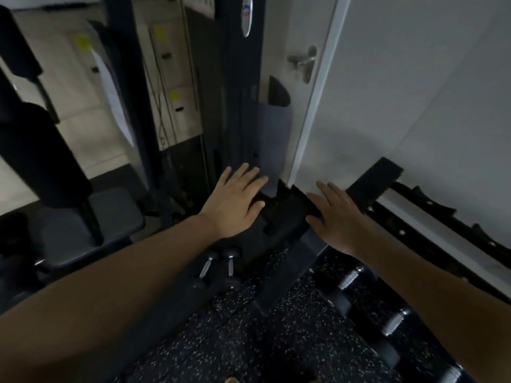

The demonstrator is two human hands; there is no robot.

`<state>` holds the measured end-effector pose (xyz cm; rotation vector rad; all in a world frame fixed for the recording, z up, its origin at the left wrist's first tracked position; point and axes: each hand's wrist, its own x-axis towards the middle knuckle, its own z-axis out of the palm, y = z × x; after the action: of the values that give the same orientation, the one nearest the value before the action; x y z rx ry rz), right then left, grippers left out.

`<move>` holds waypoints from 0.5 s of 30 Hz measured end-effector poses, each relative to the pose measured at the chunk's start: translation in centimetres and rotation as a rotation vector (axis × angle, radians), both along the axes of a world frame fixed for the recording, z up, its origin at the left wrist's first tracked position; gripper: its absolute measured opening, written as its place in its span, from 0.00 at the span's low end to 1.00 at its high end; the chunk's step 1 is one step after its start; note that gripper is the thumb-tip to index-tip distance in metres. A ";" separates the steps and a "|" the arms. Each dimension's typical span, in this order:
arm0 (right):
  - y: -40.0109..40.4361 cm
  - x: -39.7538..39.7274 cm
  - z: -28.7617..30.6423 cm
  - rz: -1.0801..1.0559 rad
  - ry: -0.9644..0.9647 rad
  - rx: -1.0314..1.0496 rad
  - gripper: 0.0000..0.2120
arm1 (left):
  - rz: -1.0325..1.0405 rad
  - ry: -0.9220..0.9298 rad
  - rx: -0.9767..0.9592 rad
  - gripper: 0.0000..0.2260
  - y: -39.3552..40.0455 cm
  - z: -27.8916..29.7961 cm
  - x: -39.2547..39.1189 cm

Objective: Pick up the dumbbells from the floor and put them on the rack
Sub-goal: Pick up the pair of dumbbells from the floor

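Both my hands are stretched out over the end of a black dumbbell rack (pixel 287 217). My left hand (pixel 235 203) is open, fingers spread, holding nothing, just left of the rack's top end. My right hand (pixel 337 214) is open too, empty, over the rack's right side. Two small dumbbells with silver handles (pixel 219 268) lie on the floor below my left wrist. More black dumbbells with silver handles (pixel 349 280) (pixel 395 323) sit in a row at the lower right, along the rack's lower tier.
A white door with a metal handle (pixel 305 62) stands straight ahead, a white wall to its right. A dark weight machine frame (pixel 237 92) rises at centre, with a padded seat (pixel 91 230) at left. The floor is black speckled rubber (pixel 235 341).
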<state>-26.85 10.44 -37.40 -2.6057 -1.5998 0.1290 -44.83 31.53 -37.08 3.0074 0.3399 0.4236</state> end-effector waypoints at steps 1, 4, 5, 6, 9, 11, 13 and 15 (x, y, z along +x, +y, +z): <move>0.9 -0.5 -0.9 0.010 0.015 -0.010 0.30 | 0.016 0.018 -0.011 0.25 0.7 -1.0 -0.7; 3.4 -1.3 -3.5 0.031 0.079 -0.030 0.30 | 0.072 0.074 -0.063 0.25 3.1 -4.1 -2.0; 4.3 -1.2 -4.4 0.036 0.103 -0.037 0.30 | 0.097 0.095 -0.081 0.25 4.0 -5.1 -2.1; 5.1 -1.0 -5.4 0.040 0.124 -0.046 0.30 | 0.121 0.113 -0.098 0.26 4.8 -6.2 -2.1; 7.9 0.5 -8.7 0.053 0.173 -0.083 0.30 | 0.173 0.176 -0.126 0.26 7.3 -9.7 -1.3; 9.8 1.8 -11.1 0.068 0.201 -0.090 0.30 | 0.189 0.231 -0.145 0.27 8.9 -12.0 -0.3; 11.8 2.8 -13.8 0.105 0.208 -0.092 0.29 | 0.212 0.277 -0.168 0.28 10.3 -14.6 0.9; 14.0 3.4 -17.0 0.140 0.238 -0.116 0.29 | 0.238 0.322 -0.202 0.28 11.5 -17.4 2.1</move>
<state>-23.43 24.41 -54.45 -2.4429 -1.7314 0.5345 -42.76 43.04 -54.44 2.8379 0.7218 -0.0831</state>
